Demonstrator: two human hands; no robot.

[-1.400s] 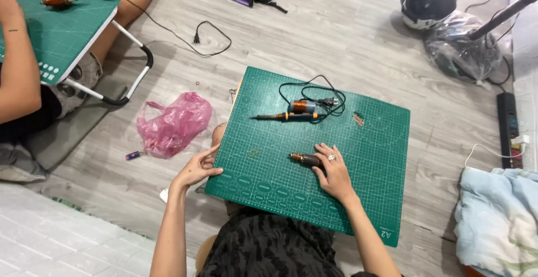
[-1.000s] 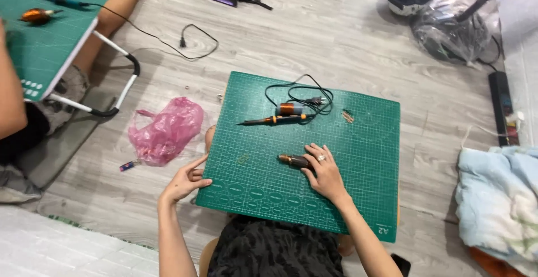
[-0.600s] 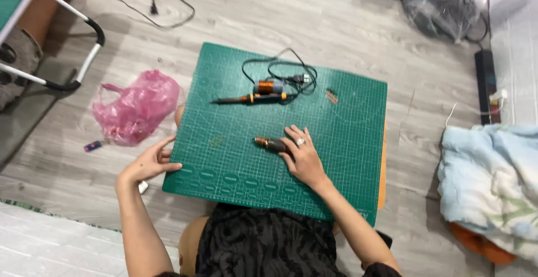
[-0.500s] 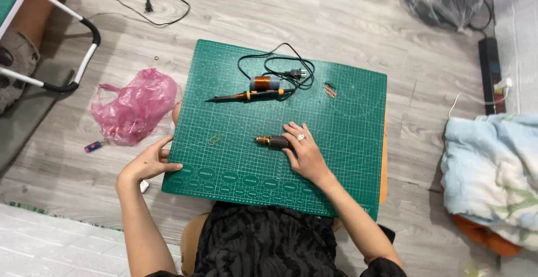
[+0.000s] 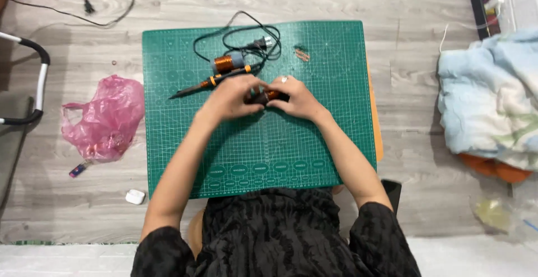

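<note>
Head view: both hands are brought together over the middle of a green cutting mat [image 5: 185, 142] laid on a grey wood-grain floor [image 5: 426, 8]. A small dark tool with an orange band [image 5: 274, 95] is pinched between them. The left hand [image 5: 230, 96] has its fingers curled closed around the tool's dark end, and the right hand [image 5: 297, 98], a ring on one finger, is closed on the orange end. The tool is held just above the mat, near its centre.

For this two-handed grip to serve well, one end should probably be kept steady while the other is worked, with the piece held low over the mat so that anything dropped is caught there.

Just beyond the hands, a soldering iron [image 5: 210, 82] with an orange collar lies slanted, touching a copper wire coil [image 5: 226, 62] and a looped black cord [image 5: 246, 39]. The mat is matte, gridded and rectangular. A crumpled, glossy pink plastic bag [image 5: 103, 117] lies left of it; a soft pale-blue blanket [image 5: 490, 95] is heaped to the right.
</note>
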